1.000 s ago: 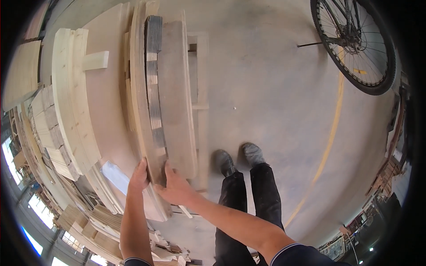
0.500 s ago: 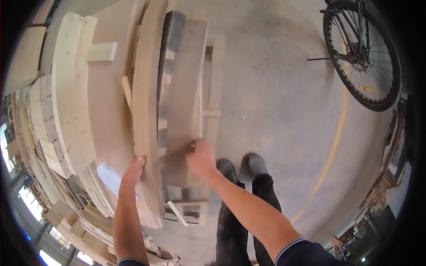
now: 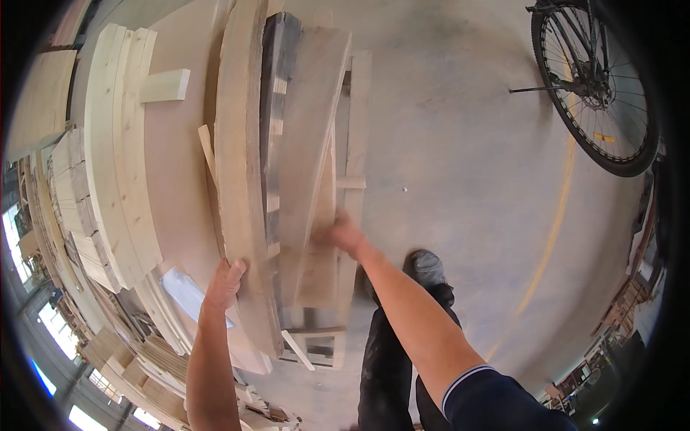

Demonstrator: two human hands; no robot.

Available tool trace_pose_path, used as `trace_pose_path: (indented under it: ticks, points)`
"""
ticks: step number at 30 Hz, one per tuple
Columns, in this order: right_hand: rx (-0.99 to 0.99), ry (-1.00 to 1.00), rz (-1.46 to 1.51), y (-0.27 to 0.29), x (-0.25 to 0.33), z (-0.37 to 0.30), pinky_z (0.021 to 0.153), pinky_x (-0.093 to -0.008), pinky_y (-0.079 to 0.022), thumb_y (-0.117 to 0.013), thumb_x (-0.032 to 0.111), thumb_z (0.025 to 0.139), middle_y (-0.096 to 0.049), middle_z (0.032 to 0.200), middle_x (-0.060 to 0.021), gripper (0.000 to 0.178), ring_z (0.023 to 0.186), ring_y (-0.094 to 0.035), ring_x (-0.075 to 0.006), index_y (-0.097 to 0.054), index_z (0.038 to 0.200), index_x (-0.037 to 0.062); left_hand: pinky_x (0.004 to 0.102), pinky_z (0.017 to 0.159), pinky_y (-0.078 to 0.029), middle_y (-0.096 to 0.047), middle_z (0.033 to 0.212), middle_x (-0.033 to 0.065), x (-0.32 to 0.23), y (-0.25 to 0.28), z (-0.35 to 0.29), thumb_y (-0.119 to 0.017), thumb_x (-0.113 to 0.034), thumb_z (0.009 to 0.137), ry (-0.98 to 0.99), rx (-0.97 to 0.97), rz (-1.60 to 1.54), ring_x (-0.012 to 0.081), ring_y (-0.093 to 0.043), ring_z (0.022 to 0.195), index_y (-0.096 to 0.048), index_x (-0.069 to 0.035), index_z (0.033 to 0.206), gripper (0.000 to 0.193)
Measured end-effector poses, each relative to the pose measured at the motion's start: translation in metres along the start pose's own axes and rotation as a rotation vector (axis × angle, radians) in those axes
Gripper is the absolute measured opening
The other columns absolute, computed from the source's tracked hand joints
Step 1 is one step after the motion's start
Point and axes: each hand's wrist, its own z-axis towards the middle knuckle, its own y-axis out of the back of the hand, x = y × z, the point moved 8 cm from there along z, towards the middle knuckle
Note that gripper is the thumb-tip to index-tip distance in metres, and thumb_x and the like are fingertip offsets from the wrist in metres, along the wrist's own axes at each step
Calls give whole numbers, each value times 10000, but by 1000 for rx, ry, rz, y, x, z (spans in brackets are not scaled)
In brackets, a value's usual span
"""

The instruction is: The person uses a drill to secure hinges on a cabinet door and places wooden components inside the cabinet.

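My left hand is closed on the left edge of a long, thick wooden board, which stands on its edge or leans; the thumb lies along it. To the right of that board is a dark strip of wood with pale patches. Farther right lies a flat brown board, slanted over another board whose surface shows beneath it. My right hand, smeared by motion, is at the right edge of these flat boards. Its fingertips are too blurred to make out.
A wooden pallet sits under the boards. Pale planks and a large panel are stacked at the left, with a white sheet near them. A bicycle wheel stands at the far right, beyond a yellow floor line.
The flat brown board has swung to a slant, its far end shifting right, uncovering more of the board below. My right hand has moved right; my left hand stays on the thick board.
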Motion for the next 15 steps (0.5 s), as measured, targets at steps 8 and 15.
trace_pose_path:
  ticks: [8,15]
  points:
    - [-338,-156,-317,51,59,-73,863,-418,-554,-861,316,712,-713,1075,-211,690,984,-704,-295,-571,1208,-65,299,834,-465,-643,1087,11,19,-15,3,-742,-661,863,-61,-92,37,107,-555,981,-617,14,1290,809]
    - [-356,-70,-331,87,36,-69,757,-415,-582,-839,345,743,-696,1020,-224,672,865,-720,-310,-561,1183,-80,252,647,-434,-627,913,-29,5,-59,19,-826,-497,857,-250,-212,-154,47,-531,764,-648,4,1202,634]
